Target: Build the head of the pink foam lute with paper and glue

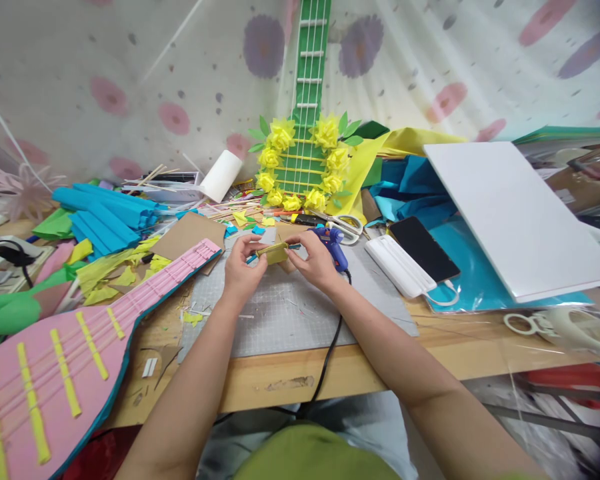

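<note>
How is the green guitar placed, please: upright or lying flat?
The green guitar is upright: its neck runs up out of the picture's top, with the yellow flowers lower down.

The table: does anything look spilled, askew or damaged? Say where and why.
Yellow scraps lie strewn at the left, in front of the blue paper, ragged and untidy. A dark patch marks the table near its front, unlike the pale wood around it; stain or damage, I cannot tell.
</note>
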`<move>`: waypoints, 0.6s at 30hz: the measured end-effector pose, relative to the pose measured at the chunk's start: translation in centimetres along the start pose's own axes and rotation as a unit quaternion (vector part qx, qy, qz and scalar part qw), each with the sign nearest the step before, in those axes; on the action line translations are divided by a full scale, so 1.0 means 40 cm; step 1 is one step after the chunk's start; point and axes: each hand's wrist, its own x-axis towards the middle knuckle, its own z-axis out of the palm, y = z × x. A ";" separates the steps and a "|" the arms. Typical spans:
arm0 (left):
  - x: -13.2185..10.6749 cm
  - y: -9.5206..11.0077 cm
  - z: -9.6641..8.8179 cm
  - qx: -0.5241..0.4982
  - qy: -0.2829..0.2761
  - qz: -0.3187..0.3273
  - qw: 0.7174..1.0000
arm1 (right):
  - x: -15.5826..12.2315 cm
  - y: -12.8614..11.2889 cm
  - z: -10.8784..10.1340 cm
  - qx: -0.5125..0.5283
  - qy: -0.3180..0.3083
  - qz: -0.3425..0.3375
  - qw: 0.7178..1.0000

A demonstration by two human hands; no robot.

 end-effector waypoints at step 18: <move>-0.003 -0.002 0.002 0.017 0.004 -0.004 1.000 | 0.001 -0.001 0.013 -0.007 0.014 0.002 1.000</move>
